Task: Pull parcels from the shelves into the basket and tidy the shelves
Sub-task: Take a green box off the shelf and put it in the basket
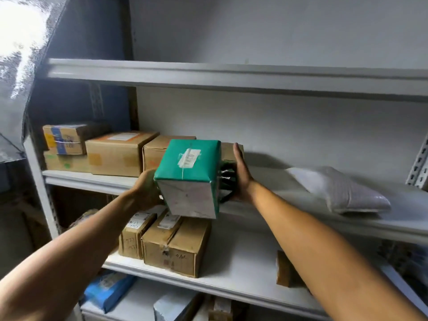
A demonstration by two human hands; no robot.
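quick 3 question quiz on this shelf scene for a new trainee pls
1. True or false: the green parcel rests fully on the middle shelf.
2. Which hand lies flat against a black item beside the green parcel? A) left hand B) right hand
3. Fill in: to the right on the middle shelf lies a soft ____ bag.

Key
1. False: it is held out past the shelf edge, with the left hand gripping its left side.
2. B: the right hand, fingers straight.
3. grey

Green parcel tape label: handwriting, perhaps "1150"; other labels illegible.
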